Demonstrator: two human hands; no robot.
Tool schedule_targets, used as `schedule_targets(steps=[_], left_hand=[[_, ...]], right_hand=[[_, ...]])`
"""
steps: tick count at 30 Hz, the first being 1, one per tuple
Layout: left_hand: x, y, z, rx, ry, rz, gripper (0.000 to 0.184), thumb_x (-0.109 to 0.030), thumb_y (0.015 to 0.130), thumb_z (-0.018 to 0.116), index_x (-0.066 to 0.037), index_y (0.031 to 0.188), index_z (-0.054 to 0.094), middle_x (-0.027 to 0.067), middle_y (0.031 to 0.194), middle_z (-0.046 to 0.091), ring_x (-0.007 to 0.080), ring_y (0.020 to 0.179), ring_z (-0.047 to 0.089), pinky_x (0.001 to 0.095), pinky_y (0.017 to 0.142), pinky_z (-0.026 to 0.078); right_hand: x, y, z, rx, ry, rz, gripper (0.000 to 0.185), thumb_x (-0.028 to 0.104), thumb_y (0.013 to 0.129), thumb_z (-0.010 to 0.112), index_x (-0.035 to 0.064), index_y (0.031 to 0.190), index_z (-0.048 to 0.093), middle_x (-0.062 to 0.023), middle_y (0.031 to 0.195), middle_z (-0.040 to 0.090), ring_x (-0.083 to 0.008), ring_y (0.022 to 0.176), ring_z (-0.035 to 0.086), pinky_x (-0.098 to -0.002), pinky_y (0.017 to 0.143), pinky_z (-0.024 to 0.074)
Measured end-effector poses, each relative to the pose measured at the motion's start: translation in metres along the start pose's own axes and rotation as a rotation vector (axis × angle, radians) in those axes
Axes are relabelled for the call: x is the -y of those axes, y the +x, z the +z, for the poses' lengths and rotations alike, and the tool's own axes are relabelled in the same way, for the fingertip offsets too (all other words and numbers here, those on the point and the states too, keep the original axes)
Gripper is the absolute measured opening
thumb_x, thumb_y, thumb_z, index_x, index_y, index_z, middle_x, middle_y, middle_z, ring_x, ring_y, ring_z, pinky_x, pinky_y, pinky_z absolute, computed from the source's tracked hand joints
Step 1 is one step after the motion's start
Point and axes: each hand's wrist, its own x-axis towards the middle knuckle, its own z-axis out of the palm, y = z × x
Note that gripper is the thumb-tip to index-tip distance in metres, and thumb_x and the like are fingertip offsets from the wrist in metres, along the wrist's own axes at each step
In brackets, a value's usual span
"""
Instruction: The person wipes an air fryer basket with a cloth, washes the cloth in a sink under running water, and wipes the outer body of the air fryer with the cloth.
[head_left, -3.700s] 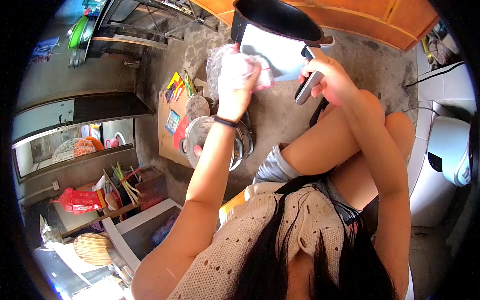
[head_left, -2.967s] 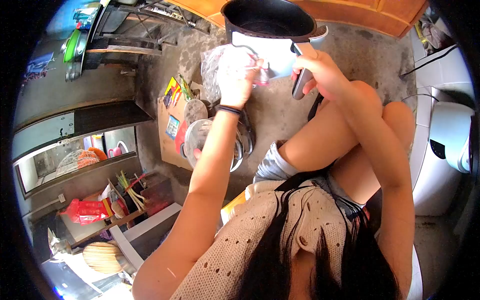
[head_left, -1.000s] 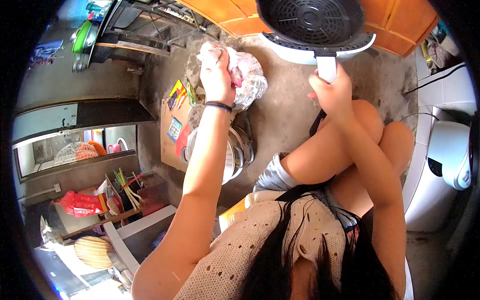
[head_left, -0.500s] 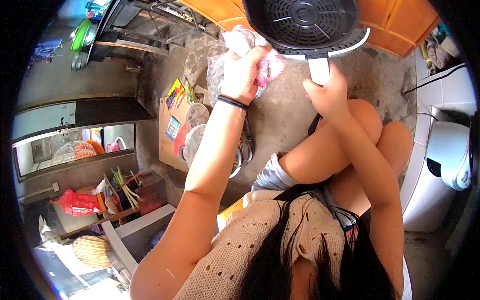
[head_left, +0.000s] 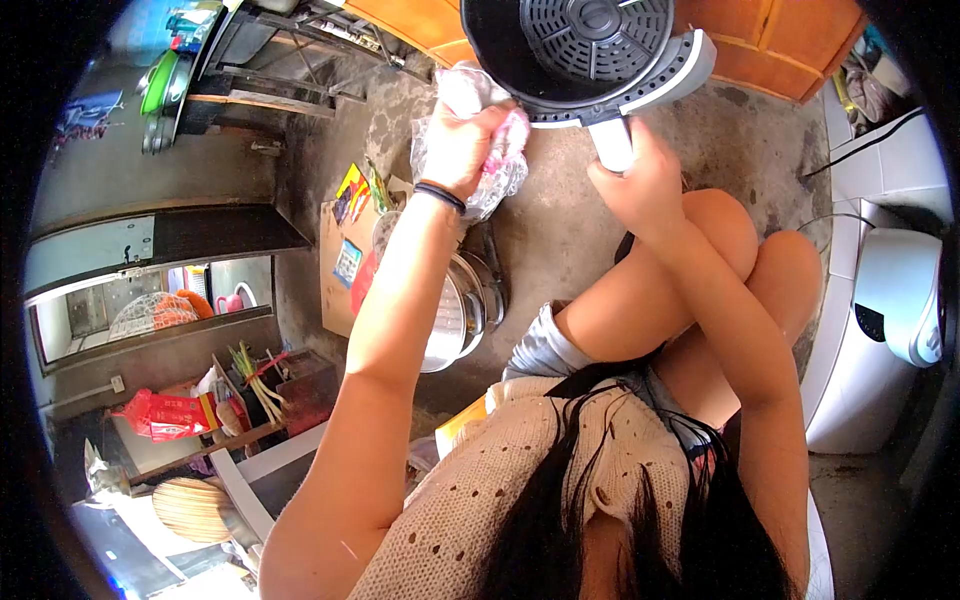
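Note:
My right hand (head_left: pixel 645 185) is wrapped round the white handle (head_left: pixel 608 146) of a black air fryer basket (head_left: pixel 595 45), held up at the top of the view. Its slotted round bottom insert faces me, and part of the basket runs out of the picture. Bunched in my left hand (head_left: pixel 462 150) is a white and pink cloth (head_left: pixel 468 88), close against the basket's left front edge. Clear crinkled plastic (head_left: pixel 495 190) hangs just below that hand; whether I hold it too, I cannot tell.
On the concrete floor below my left forearm stand metal pots (head_left: pixel 465 310) and a flattened cardboard piece (head_left: pixel 335 290) with packets. Orange wooden cabinets (head_left: pixel 770 45) rise behind the basket. At the right is a white and pale blue bin (head_left: pixel 895 290).
The basket has shifted left and turned, showing more of its grey-white outer rim on the right. My left hand and the cloth have moved slightly left and down.

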Motion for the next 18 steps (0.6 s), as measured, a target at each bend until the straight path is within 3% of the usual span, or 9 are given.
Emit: schedule_targets(steps=[2, 5, 6, 8, 9, 13, 16, 18], left_hand=[[0.026, 0.029, -0.037, -0.115, 0.323, 0.136, 0.026, 0.004, 0.077, 0.058, -0.002, 0.101, 0.054, 0.0097, 0.089, 0.065, 0.0187, 0.076, 0.064, 0.0305, 0.065, 0.053], [-0.004, 0.017, -0.035, -0.313, 0.866, 0.332, 0.033, -0.004, 0.072, 0.071, -0.002, 0.101, 0.055, 0.0071, 0.089, 0.064, 0.014, 0.074, 0.062, 0.026, 0.066, 0.052], [-0.028, -0.003, -0.016, -0.251, 0.359, 0.048, 0.03, -0.001, 0.073, 0.069, -0.003, 0.101, 0.057, 0.0065, 0.089, 0.064, 0.0132, 0.075, 0.062, 0.0257, 0.069, 0.052], [-0.03, -0.01, -0.023, -0.145, 0.33, 0.271, 0.027, -0.001, 0.075, 0.068, -0.003, 0.1, 0.058, 0.0064, 0.091, 0.064, 0.0143, 0.079, 0.062, 0.0266, 0.072, 0.052], [-0.027, -0.014, -0.027, -0.096, 0.089, 0.134, 0.025, 0.0, 0.075, 0.067, -0.005, 0.098, 0.06, 0.0055, 0.092, 0.064, 0.015, 0.082, 0.062, 0.027, 0.074, 0.052], [-0.028, -0.011, -0.043, 0.24, 1.04, 0.751, 0.025, -0.004, 0.068, 0.072, -0.006, 0.092, 0.064, 0.0098, 0.092, 0.065, 0.0205, 0.085, 0.063, 0.0292, 0.076, 0.05], [-0.038, -0.011, -0.037, 0.451, 1.098, 0.747, 0.024, -0.009, 0.066, 0.072, -0.004, 0.088, 0.064, 0.0146, 0.088, 0.064, 0.0283, 0.083, 0.062, 0.034, 0.076, 0.049], [-0.042, -0.016, -0.031, 0.47, 1.141, 0.797, 0.024, -0.007, 0.065, 0.071, -0.003, 0.088, 0.064, 0.0146, 0.088, 0.063, 0.0299, 0.083, 0.061, 0.0353, 0.076, 0.048]], right_hand=[[0.002, 0.0, -0.001, 0.015, 0.014, 0.021, 0.028, 0.014, 0.064, 0.067, 0.0018, 0.085, 0.054, -0.0189, 0.074, 0.06, -0.037, 0.07, 0.06, -0.0415, 0.062, 0.0477], [0.009, -0.001, -0.001, 0.037, 0.075, 0.07, 0.028, 0.009, 0.065, 0.065, -0.0001, 0.089, 0.055, -0.0177, 0.075, 0.06, -0.0333, 0.07, 0.061, -0.0369, 0.063, 0.0478], [0.01, -0.002, 0.001, 0.037, 0.071, 0.069, 0.028, 0.009, 0.065, 0.064, -0.0002, 0.089, 0.055, -0.0177, 0.075, 0.06, -0.0331, 0.071, 0.061, -0.0368, 0.063, 0.0479], [0.008, -0.007, 0.002, 0.05, 0.079, 0.069, 0.028, 0.009, 0.065, 0.064, -0.0003, 0.091, 0.055, -0.0179, 0.075, 0.061, -0.033, 0.071, 0.062, -0.0367, 0.063, 0.048], [0.006, -0.006, 0.003, 0.055, 0.09, 0.06, 0.029, 0.009, 0.065, 0.064, -0.0004, 0.091, 0.055, -0.0182, 0.076, 0.061, -0.033, 0.071, 0.062, -0.0367, 0.063, 0.048], [0.009, -0.006, 0.004, 0.081, 0.13, 0.022, 0.032, 0.009, 0.065, 0.065, -0.0005, 0.094, 0.055, -0.0187, 0.077, 0.061, -0.0332, 0.071, 0.062, -0.037, 0.064, 0.0481], [0.012, -0.006, 0.002, 0.073, 0.069, 0.001, 0.033, 0.008, 0.064, 0.065, -0.0005, 0.094, 0.055, -0.0184, 0.077, 0.061, -0.0331, 0.072, 0.062, -0.0367, 0.063, 0.0481], [0.01, -0.006, 0.002, 0.067, 0.088, -0.01, 0.028, 0.012, 0.065, 0.066, 0.0011, 0.087, 0.053, -0.0199, 0.075, 0.06, -0.0374, 0.071, 0.06, -0.0419, 0.062, 0.0472]])
